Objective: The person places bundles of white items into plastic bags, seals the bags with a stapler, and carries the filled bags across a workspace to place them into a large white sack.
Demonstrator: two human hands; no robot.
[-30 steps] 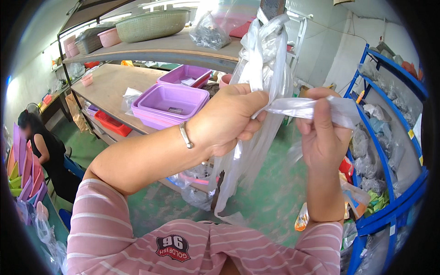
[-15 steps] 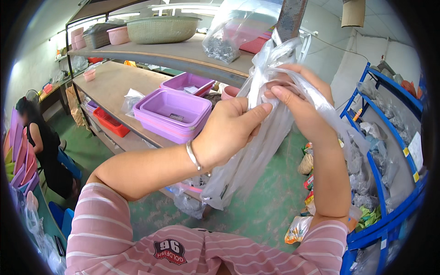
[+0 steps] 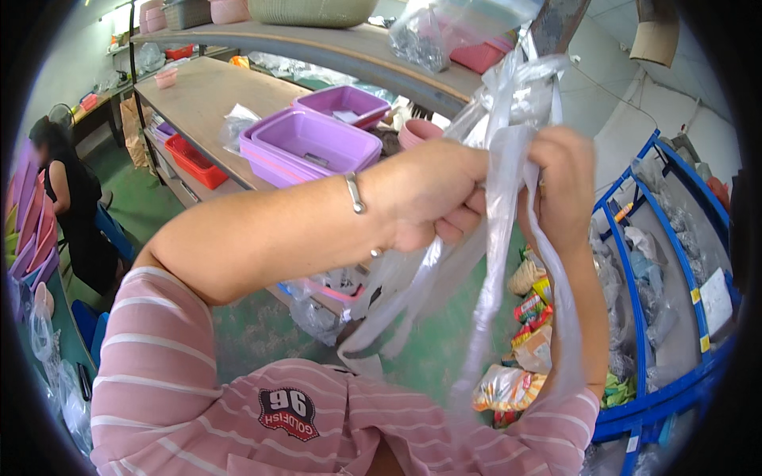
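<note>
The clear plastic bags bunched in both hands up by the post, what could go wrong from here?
1. The clear plastic bags are thin film pinched between the left hand and right hand; a hard pull might tear them.
2. Their long tails hang loose below the hands, so single bags could slip out.
3. The bunch rises close to the post and the shelf, where it might snag.

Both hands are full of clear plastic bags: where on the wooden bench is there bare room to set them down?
The wooden bench shows bare top behind the purple tubs, up to the small pink tub at its far end. A crumpled clear bag borders the tubs' left. Both the left hand and the right hand grip the clear plastic bags.
</note>
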